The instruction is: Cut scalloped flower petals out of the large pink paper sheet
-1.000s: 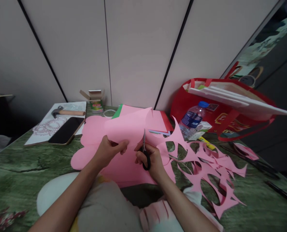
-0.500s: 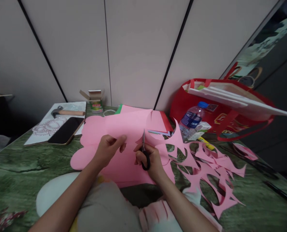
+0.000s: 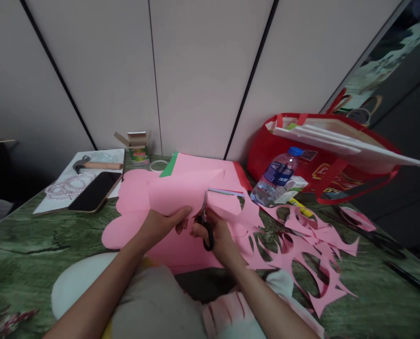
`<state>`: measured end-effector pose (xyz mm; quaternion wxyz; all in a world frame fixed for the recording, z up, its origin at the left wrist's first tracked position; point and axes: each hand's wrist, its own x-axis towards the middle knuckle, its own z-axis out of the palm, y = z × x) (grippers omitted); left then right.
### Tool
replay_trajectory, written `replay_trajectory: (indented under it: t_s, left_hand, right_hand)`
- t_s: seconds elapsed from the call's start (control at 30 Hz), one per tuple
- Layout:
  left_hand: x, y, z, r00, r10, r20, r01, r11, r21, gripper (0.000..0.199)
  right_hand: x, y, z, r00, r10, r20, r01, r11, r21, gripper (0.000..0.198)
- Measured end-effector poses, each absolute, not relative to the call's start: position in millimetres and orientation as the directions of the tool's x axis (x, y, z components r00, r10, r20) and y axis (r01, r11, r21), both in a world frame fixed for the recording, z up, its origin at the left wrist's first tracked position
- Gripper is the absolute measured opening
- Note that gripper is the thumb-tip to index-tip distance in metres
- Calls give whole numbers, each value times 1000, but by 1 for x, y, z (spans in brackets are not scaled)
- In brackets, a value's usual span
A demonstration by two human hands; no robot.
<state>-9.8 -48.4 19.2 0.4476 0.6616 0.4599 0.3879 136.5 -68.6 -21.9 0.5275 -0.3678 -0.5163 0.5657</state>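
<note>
A pink paper sheet is pinched at its near edge by my left hand, thumb on top. My right hand is closed around black-handled scissors, whose blades point away from me at the sheet's right side. Whether the blades are fully closed I cannot tell. Under my hands lie more pink sheets, and rounded pink cutouts stick out to the left. Pink paper scraps with curved holes spread to the right of my right hand.
At left are a phone, a hammer and a string of beads on white paper. A small open box stands behind. To the right are a bottle, a yellow tube and a red bag.
The pink sheet has come down lower in front of me. My hands have drawn closer together, the scissors shifting slightly left, and the hanging offcut at right has dropped toward the table.
</note>
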Motion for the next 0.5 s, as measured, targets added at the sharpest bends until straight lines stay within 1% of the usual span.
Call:
replay_trajectory:
  t_s: [0.1,0.23,0.5]
  left_hand:
    - [-10,-48,17,286,953,95,223,-163,961,38]
    - [-10,-49,18,269,960,76,235,-142,961,37]
    - [-11,-46,14,290,952,96,157,-147,977,35]
  right_hand:
    - [136,-67,-20,-150,975,161,-177,134,-975,21]
    - [134,-61,-25,-138,967,214,-131,196,-972,21]
    - [134,-58,-29,-147,968,203,-118,186,-975,16]
